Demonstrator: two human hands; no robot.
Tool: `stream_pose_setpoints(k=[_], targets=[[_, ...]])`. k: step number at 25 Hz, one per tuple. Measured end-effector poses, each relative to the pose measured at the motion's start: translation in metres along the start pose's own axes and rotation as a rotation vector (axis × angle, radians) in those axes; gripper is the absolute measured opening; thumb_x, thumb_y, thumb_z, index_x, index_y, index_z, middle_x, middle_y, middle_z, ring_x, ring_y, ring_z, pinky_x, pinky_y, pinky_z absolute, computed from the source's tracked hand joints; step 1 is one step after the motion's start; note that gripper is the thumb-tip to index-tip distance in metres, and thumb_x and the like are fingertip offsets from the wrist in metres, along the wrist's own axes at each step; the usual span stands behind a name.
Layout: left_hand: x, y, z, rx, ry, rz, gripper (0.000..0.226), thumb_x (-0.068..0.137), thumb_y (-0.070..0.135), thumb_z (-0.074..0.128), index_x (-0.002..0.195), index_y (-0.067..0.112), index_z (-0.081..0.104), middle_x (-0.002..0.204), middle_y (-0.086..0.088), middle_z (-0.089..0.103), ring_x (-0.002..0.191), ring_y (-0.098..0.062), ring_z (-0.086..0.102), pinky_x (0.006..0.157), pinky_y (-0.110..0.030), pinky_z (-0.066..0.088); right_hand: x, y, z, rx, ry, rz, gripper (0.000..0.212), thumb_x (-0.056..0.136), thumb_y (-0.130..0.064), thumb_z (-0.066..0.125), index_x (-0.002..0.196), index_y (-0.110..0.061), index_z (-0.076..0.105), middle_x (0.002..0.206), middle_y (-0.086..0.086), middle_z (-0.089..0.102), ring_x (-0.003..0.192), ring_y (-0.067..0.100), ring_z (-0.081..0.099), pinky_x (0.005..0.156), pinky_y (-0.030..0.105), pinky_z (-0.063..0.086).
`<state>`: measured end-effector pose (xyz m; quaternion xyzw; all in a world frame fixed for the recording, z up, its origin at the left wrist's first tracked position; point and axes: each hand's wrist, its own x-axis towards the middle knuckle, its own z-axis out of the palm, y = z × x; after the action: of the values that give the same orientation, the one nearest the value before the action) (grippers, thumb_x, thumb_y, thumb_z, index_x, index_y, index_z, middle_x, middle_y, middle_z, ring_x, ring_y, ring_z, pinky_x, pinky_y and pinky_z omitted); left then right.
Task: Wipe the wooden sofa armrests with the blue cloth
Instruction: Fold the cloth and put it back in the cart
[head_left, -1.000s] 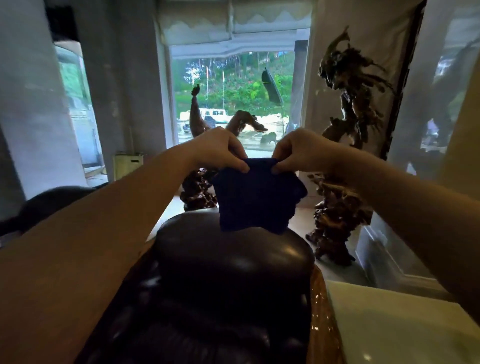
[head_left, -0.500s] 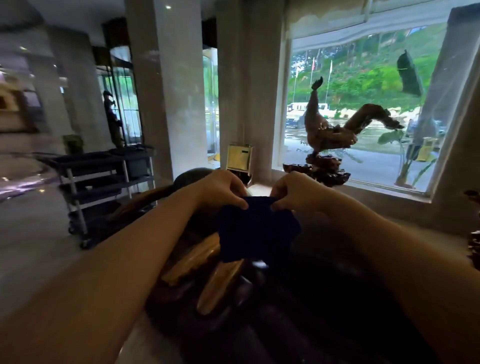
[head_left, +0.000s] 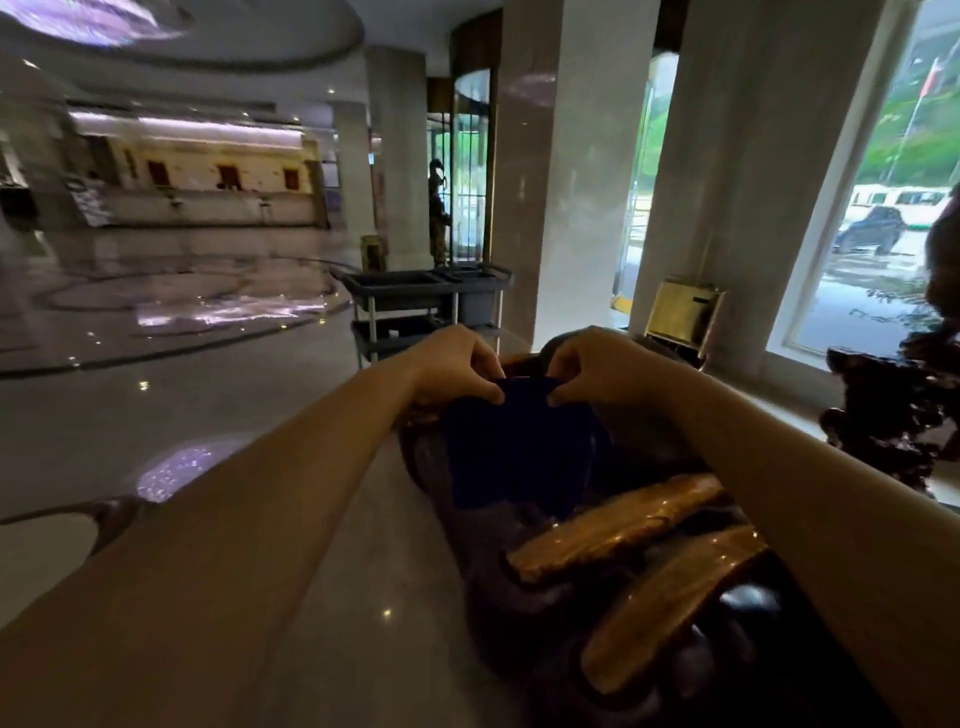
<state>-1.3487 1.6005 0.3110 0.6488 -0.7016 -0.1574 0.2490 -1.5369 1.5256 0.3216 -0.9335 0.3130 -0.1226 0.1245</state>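
The view has swung to the left since the earlier pictures: the big window with the carved statue has slid off toward the right edge, and a wide shiny lobby floor (head_left: 218, 395) now fills the left side. The two hands have stayed together out in front, holding the cloth the same way as before.

The left hand (head_left: 457, 366) pinches the top left corner of the blue cloth (head_left: 514, 441) between its thumb and curled fingers. The right hand (head_left: 597, 369) pinches the top right corner in the same way. The cloth hangs down flat between them, just above the dark wooden sofa armrest (head_left: 623, 561). It is too dark there to tell if the bottom of the cloth touches the wood. Two shiny brown wood pieces show on the sofa, lower down and to the right of the cloth.

Behind the hands stands a grey cart (head_left: 426, 301) with shelves. Its top shelf holds dark tubs, and what is inside them is hidden. A small gold box (head_left: 683, 314) sits by a pillar (head_left: 566, 182) near the window (head_left: 883, 208).
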Motion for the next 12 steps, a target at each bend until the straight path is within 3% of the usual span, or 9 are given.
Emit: stream_pose_setpoints(k=[3,6,8,12], targets=[[0.041,-0.052,-0.024,0.012,0.023,-0.063,0.012,0.073,0.019,0.073,0.082,0.024,0.068,0.079,0.008,0.065,0.074,-0.002,0.060,0.062,-0.016,0.043,0.086,0.015,0.016,-0.022,-0.004,-0.067,0.018,0.074,-0.022,0.073,0.089,-0.013,0.069,0.071,-0.009,0.055,0.064,0.002,0.048,0.056,0.010,0.032],[0.089,-0.102,-0.049,0.041,0.022,-0.106,0.014,0.076,0.019,0.070,0.090,0.020,0.067,0.079,0.011,0.062,0.074,0.000,0.058,0.060,-0.013,0.040,0.170,0.031,0.029,0.025,-0.039,-0.100,0.011,0.074,-0.020,0.073,0.082,-0.016,0.068,0.066,-0.013,0.055,0.059,-0.002,0.051,0.048,0.003,0.036],[0.112,-0.131,-0.062,0.030,0.054,-0.120,0.017,0.076,0.018,0.070,0.093,0.017,0.067,0.080,0.009,0.062,0.075,-0.001,0.057,0.062,-0.014,0.040,0.217,0.036,0.034,0.058,-0.050,-0.125,0.007,0.073,-0.018,0.073,0.074,-0.020,0.067,0.065,-0.013,0.058,0.054,-0.007,0.054,0.048,-0.002,0.034],[0.168,-0.211,-0.091,0.011,0.068,-0.162,0.021,0.076,0.016,0.070,0.096,0.011,0.068,0.086,0.001,0.064,0.079,-0.009,0.060,0.070,-0.019,0.044,0.328,0.046,0.058,0.044,-0.065,-0.160,0.006,0.071,-0.019,0.074,0.071,-0.020,0.068,0.061,-0.016,0.057,0.050,-0.014,0.052,0.046,0.000,0.036]])
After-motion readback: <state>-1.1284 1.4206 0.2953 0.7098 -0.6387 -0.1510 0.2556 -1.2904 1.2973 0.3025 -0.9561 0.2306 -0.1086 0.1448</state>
